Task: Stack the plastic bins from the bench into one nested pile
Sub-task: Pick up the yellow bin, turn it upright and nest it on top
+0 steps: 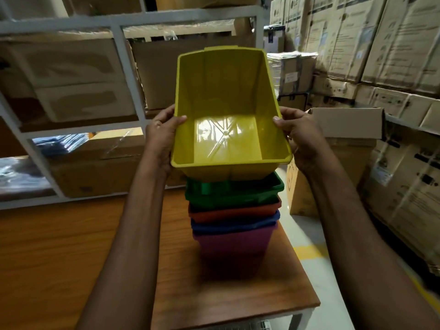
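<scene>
gripping the yellow bin (228, 110) by its side rims, the left hand (160, 136) and right hand (300, 136) curl their fingers around its edges, thumbs inside. it sits tilted atop the nested green bin (234, 190), orange bin (234, 210), blue bin (234, 222) and purple bin (234, 248) on the wooden bench (59, 246).

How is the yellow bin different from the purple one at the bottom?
The yellow bin is at the top, gripped by the left hand and right hand; the purple bin sits at the bottom on the bench, untouched. The yellow bin tilts and shows its empty inside; the purple bin stands upright, its inside hidden by nested bins. Both share one tapered shape.
</scene>
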Tool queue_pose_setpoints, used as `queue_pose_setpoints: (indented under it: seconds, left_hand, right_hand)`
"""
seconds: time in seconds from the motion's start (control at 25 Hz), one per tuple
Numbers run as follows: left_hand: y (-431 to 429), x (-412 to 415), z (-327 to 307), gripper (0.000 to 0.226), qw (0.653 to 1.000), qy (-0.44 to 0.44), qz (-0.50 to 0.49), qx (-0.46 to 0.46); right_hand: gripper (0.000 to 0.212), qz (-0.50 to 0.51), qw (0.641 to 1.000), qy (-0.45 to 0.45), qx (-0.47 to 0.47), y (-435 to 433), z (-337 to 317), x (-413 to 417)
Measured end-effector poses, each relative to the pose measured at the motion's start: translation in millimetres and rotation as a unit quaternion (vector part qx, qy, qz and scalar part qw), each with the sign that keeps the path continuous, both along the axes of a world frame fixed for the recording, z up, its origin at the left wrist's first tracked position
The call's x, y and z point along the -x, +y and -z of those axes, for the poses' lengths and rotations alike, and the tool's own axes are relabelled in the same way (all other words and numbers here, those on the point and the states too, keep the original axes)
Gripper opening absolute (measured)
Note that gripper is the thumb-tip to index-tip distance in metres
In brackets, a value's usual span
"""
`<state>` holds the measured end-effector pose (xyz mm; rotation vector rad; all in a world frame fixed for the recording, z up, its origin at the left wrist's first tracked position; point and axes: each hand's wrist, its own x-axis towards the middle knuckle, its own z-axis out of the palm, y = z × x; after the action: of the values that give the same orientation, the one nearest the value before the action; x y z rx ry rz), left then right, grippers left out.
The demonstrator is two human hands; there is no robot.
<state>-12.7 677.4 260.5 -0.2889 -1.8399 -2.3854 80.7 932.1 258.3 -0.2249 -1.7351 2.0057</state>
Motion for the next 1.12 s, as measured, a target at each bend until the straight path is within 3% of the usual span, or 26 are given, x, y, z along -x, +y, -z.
queue_pose_setpoints:
  seconds: [0.24, 0.52, 0.88, 1.12]
  left_hand:
    - [4.1, 15.9, 28.5, 0.014, 0.995, -0.086, 0.011, 0.047]
    - [7.0, 17.3, 55.5, 0.006, 0.984, -0.157, -0.015, 0.083]
    - [-0.3, 23.2, 73.1, 0.035, 0.981, -0.168, -0.026, 0.097]
    - [-14.7, 0.8, 81.6, 0.030, 0.986, -0.135, -0.031, 0.092]
  right_hand:
    - [0.019, -0.049, 0.993, -0.096, 0.043, 11.0, 23.1, 24.0]
    - [0.024, -0.037, 0.982, -0.179, 0.057, 21.3, 50.9, 34.4]
    - [0.011, -0.010, 0.982, -0.189, 0.027, 17.1, 61.5, 28.9]
    - [0.014, 0.040, 0.989, -0.142, 0.028, 6.6, 69.1, 7.3]
